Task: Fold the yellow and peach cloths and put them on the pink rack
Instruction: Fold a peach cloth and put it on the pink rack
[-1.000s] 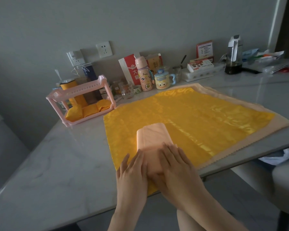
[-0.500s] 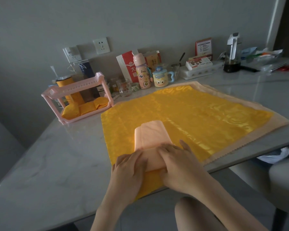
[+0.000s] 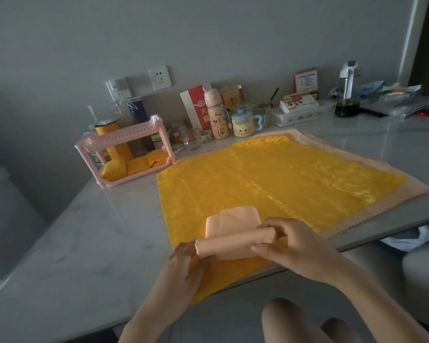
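The left hand and the right hand each grip one end of the small peach cloth — their fingers are curled round a rolled-up fold at its near edge. This cloth lies on top of the big yellow cloth, spread flat on the table. A bigger peach sheet peeks out from under the yellow one. The pink rack stands off to the left — folded yellow cloths sit on its bottom shelf.
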`<state>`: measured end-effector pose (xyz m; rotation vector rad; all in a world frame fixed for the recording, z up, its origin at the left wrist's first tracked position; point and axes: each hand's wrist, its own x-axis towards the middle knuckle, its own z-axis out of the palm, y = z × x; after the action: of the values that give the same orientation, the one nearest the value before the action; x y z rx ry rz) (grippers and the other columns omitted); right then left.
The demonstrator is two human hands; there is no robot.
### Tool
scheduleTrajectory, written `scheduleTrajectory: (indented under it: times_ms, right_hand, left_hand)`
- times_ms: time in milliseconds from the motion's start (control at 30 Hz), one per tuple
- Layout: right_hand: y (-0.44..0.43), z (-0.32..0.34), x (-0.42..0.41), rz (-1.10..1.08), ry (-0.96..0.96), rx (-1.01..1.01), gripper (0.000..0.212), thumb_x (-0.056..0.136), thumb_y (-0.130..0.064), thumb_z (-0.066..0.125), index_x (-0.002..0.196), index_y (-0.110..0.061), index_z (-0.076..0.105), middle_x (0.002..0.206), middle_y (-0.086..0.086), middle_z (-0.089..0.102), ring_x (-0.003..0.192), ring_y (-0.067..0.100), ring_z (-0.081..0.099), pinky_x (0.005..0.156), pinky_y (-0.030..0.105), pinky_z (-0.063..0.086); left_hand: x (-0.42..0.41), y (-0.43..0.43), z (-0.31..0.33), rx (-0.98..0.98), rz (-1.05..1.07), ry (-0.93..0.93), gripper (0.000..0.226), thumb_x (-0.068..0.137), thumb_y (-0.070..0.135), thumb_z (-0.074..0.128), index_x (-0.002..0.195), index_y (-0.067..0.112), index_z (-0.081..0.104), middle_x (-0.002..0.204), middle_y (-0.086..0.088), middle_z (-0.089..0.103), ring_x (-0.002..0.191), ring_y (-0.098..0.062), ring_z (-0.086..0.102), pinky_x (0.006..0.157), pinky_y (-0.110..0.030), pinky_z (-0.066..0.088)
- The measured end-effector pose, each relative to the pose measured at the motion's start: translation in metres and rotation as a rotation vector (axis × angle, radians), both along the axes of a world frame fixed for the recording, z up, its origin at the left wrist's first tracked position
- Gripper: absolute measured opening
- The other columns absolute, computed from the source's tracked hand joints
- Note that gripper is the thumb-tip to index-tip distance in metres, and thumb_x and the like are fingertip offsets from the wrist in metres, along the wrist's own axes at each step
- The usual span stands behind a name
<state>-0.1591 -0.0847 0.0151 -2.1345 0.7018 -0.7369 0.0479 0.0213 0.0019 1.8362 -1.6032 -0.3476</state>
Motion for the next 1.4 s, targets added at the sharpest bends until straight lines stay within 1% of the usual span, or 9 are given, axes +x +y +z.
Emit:
scheduleTrajectory:
  times_ms: [133,267,467,667,800,900,1100,1267,1400]
  right_hand:
    - [-0.008,-0.007,0.013,-0.129,-0.019,-0.033,0.03,0.09,-0.042,0.054,0.084,-0.012,0.056,0.069,0.005,0.058,0.06,0.013,0.055,0.055,0.03,0.04]
    - [-0.017,-0.01,0.033,-0.287,0.056,-0.126,0.036,0.093,-0.045,0.043,0.069,-0.019,0.034,0.054,-0.004,0.037,0.042,0.008,0.036,0.044,0.023,0.027]
    - [-0.029,-0.006,0.053,-0.456,0.32,-0.151,0.038,0.098,-0.045,0.032,0.109,-0.011,0.044,0.092,0.002,0.056,0.076,0.02,0.053,0.057,0.029,0.035]
    - [-0.021,-0.005,0.06,-0.517,0.402,-0.25,0.042,0.099,-0.037,0.032,0.133,-0.012,0.033,0.124,0.01,0.043,0.097,0.028,0.057,0.065,0.03,0.038]
    - [-0.016,-0.011,0.058,-0.56,0.453,-0.374,0.037,0.099,-0.034,0.028,0.124,-0.011,0.041,0.121,0.01,0.042,0.104,0.025,0.05,0.067,0.026,0.033]
    - [-0.019,-0.013,0.055,-0.552,0.455,-0.35,0.038,0.099,-0.034,0.029,0.125,-0.011,0.042,0.122,0.01,0.042,0.11,0.025,0.045,0.074,0.027,0.037]
    - [-0.025,-0.004,0.041,-0.455,0.049,0.014,0.036,0.094,-0.035,0.046,0.127,-0.021,0.046,0.121,0.002,0.047,0.098,0.017,0.055,0.076,0.03,0.047]
    - [-0.03,0.026,0.041,-0.371,-0.364,0.375,0.029,0.091,-0.038,0.055,0.115,-0.022,0.056,0.11,-0.003,0.058,0.099,0.012,0.057,0.081,0.028,0.048]
    - [-0.023,0.042,0.053,0.068,-0.224,0.75,0.044,0.085,-0.056,0.048,0.11,-0.021,0.058,0.108,0.004,0.063,0.097,0.018,0.061,0.082,0.03,0.046]
  left_hand:
    - [-0.007,-0.014,0.001,-0.073,0.033,0.079,0.019,0.09,0.048,0.033,0.097,0.037,0.046,0.098,0.007,0.058,0.09,-0.006,0.054,0.079,-0.028,0.046]
    - [-0.009,-0.033,0.007,-0.01,0.144,0.006,0.038,0.094,0.048,0.027,0.077,0.017,0.041,0.067,0.001,0.049,0.06,-0.016,0.047,0.054,-0.034,0.036]
    - [-0.009,-0.054,0.011,0.094,0.333,-0.115,0.042,0.098,0.042,0.024,0.08,0.014,0.049,0.074,0.001,0.052,0.068,-0.017,0.05,0.058,-0.033,0.037]
    - [-0.018,-0.058,0.01,0.137,0.539,-0.291,0.047,0.094,0.051,0.03,0.106,0.01,0.051,0.108,-0.007,0.051,0.104,-0.027,0.048,0.073,-0.035,0.038]
    - [-0.012,-0.066,0.014,0.248,0.456,-0.155,0.055,0.091,0.057,0.033,0.108,0.008,0.052,0.114,-0.008,0.043,0.113,-0.028,0.038,0.084,-0.036,0.034]
    - [-0.013,-0.068,0.024,0.193,0.398,0.102,0.035,0.089,0.05,0.045,0.085,0.016,0.047,0.094,-0.003,0.046,0.086,-0.02,0.046,0.068,-0.03,0.037]
    - [-0.009,-0.064,0.047,0.042,0.258,0.944,0.03,0.087,0.026,0.061,0.108,0.008,0.05,0.103,-0.01,0.056,0.091,-0.02,0.055,0.068,-0.033,0.052]
    - [0.012,-0.056,0.062,0.114,0.091,0.96,0.035,0.081,0.026,0.066,0.113,0.014,0.059,0.105,-0.009,0.065,0.094,-0.022,0.062,0.066,-0.029,0.054]
    - [0.03,-0.047,0.071,0.202,-0.126,0.893,0.041,0.069,0.037,0.074,0.107,0.021,0.066,0.103,-0.008,0.069,0.093,-0.022,0.066,0.075,-0.032,0.056]
